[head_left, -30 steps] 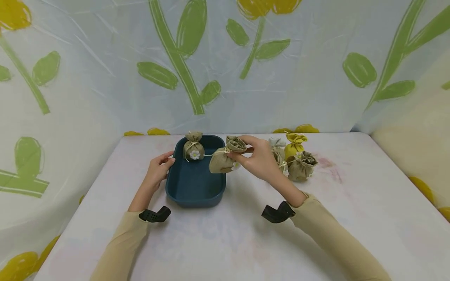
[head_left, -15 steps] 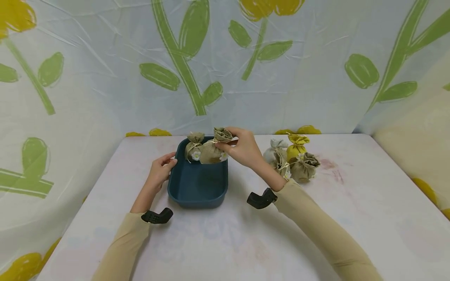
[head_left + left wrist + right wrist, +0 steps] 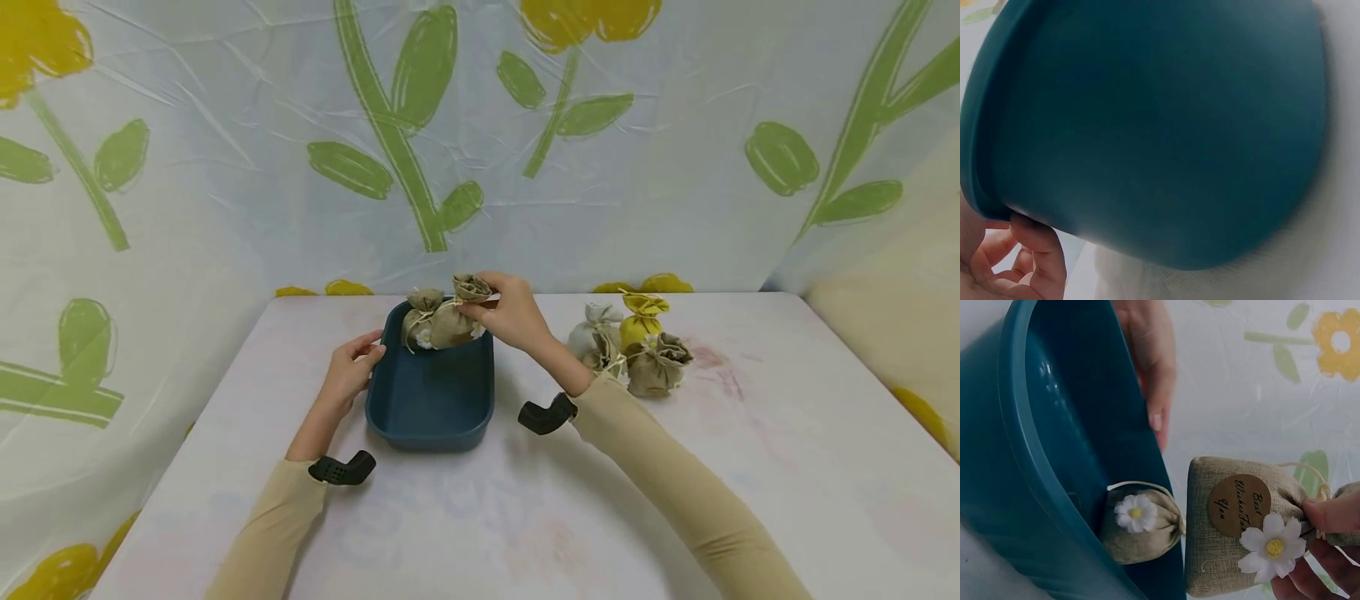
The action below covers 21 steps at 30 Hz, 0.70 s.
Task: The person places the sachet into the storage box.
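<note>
My right hand (image 3: 517, 312) pinches the gathered neck of a brown linen drawstring pouch (image 3: 452, 327) over the far right part of a dark blue plastic tub (image 3: 429, 400). The right wrist view shows this pouch's white daisy (image 3: 1272, 545) and its round brown "Best Wishes For You" label (image 3: 1235, 506). Beside it, a second linen pouch (image 3: 1138, 528) with a daisy sits inside the tub's far end. At the tub's left side, my left hand (image 3: 351, 373) grips the wall, thumb at the rim; the left wrist view shows curled fingers (image 3: 1044, 250) under the rim.
On the table right of the tub, several pouches stand clustered: a yellow one (image 3: 642, 329), a pale grey one (image 3: 583, 337) and brown linen ones, the rightmost brown pouch (image 3: 656, 371) in front. A flower-printed sheet (image 3: 637, 208) hangs behind the table.
My right hand has carried the linen pouch left and away from me, from the tub's right edge to beside the other pouch. My left hand keeps its grip on the tub.
</note>
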Tool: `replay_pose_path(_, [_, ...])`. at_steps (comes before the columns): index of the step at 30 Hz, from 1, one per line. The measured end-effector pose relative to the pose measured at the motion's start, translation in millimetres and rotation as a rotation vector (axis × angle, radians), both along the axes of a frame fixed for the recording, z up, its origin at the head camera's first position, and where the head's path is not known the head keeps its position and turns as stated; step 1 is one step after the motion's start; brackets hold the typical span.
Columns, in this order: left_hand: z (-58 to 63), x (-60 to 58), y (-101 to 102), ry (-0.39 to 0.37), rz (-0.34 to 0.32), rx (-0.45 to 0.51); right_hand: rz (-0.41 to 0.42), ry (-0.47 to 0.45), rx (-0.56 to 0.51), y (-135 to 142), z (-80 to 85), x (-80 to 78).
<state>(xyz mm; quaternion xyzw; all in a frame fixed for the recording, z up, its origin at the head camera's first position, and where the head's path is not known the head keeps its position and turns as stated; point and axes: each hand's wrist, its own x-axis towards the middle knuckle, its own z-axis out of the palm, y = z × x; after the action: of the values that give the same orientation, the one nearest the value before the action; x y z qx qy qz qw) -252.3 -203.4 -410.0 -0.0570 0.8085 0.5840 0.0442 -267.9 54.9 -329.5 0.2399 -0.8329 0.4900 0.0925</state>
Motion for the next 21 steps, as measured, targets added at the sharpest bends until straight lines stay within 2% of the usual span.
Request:
replay_pose_path(8, [2.7,1.9,3.5,0.004,-0.006,0.017,-0.072,0.026,0.059,-1.9,-7.2,-8.9])
replay_pose_path(21, [0.5,1.9,1.0,-0.010,0.011,-0.003,-0.194,0.048,0.177,-8.4,-8.9,-8.7])
